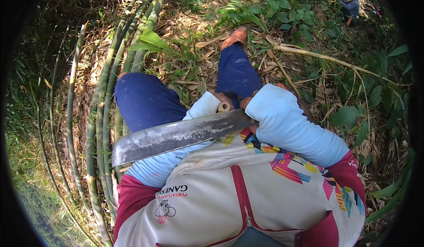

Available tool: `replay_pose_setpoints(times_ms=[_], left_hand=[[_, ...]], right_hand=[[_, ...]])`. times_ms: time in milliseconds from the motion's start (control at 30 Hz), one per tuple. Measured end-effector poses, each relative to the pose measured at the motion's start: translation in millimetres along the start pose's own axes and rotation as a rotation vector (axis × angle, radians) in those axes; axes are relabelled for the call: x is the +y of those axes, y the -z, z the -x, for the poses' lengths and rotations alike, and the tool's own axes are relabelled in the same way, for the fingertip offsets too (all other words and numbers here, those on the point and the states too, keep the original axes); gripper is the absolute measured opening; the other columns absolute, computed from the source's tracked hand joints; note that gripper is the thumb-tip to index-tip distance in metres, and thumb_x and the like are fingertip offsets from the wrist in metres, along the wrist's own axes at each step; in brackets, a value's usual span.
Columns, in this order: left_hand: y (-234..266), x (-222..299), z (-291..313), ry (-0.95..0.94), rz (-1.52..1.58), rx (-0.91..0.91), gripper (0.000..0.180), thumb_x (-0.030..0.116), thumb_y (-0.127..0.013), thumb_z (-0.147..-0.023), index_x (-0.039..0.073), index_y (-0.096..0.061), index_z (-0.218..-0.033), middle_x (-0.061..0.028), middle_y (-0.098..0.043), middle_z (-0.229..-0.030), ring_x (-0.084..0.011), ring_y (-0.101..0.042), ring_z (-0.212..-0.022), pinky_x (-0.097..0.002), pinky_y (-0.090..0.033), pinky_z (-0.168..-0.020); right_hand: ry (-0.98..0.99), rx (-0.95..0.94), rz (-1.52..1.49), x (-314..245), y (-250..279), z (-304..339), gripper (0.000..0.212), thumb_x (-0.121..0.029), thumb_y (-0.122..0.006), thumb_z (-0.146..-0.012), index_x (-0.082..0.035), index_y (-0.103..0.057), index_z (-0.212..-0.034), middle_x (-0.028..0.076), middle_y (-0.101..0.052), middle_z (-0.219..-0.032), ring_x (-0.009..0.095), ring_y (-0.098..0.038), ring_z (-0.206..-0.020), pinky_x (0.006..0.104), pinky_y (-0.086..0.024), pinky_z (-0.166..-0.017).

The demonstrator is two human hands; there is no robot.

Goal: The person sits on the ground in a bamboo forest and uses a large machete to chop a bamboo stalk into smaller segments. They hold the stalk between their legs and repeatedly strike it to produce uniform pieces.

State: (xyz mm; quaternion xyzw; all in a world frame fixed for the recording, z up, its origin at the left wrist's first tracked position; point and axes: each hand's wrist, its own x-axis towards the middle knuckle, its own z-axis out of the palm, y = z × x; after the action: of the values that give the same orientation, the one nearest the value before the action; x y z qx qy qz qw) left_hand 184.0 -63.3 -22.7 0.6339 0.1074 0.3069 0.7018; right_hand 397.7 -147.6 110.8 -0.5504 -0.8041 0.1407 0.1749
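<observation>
Both forearms are bent inward, meeting at frame centre. Left hand (223, 100) is closed, only partly seen. Right hand (251, 103) is mostly hidden behind its sleeve, probably clenched too.

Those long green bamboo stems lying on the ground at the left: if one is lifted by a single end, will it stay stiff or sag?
The bamboo stems look thin for their great length, so one would likely sag or whip at the far end. Round and smooth, they may roll or slip. Lying bunched together among dry leaves, one could snag its neighbours.
</observation>
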Motion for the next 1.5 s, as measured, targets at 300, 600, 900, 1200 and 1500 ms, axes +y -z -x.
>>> replay_pose_setpoints(times_ms=[300,600,900,1200,1500], left_hand=[[10.4,-14.5,3.7,-0.077,0.097,-0.008,0.047,0.025,-0.085,-0.071,0.003,-0.054,-0.099,-0.0091,-0.061,-0.093,-0.0182,-0.059,-0.084,-0.0322,-0.048,-0.075],[25.3,-35.5,11.6,0.092,0.001,-0.197,0.037,0.019,-0.085,-0.071,0.005,-0.059,-0.093,-0.0056,-0.064,-0.079,-0.0147,-0.061,-0.069,-0.0294,-0.049,-0.062],[-18.7,59.3,-10.6,0.16,-0.224,-0.279,0.021,0.013,-0.078,-0.077,0.006,-0.06,-0.069,-0.0049,-0.059,-0.065,-0.0152,-0.058,-0.062,-0.0304,-0.046,-0.058],[-21.8,48.7,-8.7,0.025,-0.012,0.077,0.027,0.006,-0.07,-0.083,0.007,-0.047,-0.097,-0.008,-0.058,-0.085,-0.0138,-0.055,-0.077,-0.0288,-0.045,-0.07],[1.4,22.4,-12.1,0.466,0.274,-0.094,0.039,0.03,-0.075,-0.08,0.001,-0.059,-0.101,-0.009,-0.064,-0.094,-0.0142,-0.06,-0.081,-0.0283,-0.049,-0.072]], right_hand=[[-0.015,-0.06,0.038,-4.0,3.0,-4.8,0.035,-0.017,-0.078,-0.057,-0.012,-0.068,-0.091,0.008,-0.058,-0.076,0.029,-0.06,-0.076,0.0427,-0.047,-0.065],[0.003,-0.063,0.069,1.3,-6.9,-7.1,0.021,-0.011,-0.071,-0.056,-0.012,-0.065,-0.076,0.009,-0.057,-0.069,0.031,-0.06,-0.07,0.0442,-0.048,-0.059],[-0.491,-0.138,0.31,50.5,-2.2,-19.4,0.012,-0.006,-0.069,-0.068,-0.009,-0.06,-0.075,0.012,-0.055,-0.067,0.029,-0.058,-0.063,0.0401,-0.045,-0.057],[-0.549,0.13,-0.205,61.9,-4.2,17.8,0.018,-0.012,-0.074,-0.077,-0.004,-0.062,-0.087,0.015,-0.055,-0.076,0.03,-0.054,-0.068,0.0372,-0.045,-0.065],[-0.092,-0.011,0.045,4.1,-0.2,0.5,0.028,-0.014,-0.076,-0.055,-0.013,-0.068,-0.081,0.008,-0.057,-0.073,0.031,-0.058,-0.073,0.0423,-0.048,-0.063]])
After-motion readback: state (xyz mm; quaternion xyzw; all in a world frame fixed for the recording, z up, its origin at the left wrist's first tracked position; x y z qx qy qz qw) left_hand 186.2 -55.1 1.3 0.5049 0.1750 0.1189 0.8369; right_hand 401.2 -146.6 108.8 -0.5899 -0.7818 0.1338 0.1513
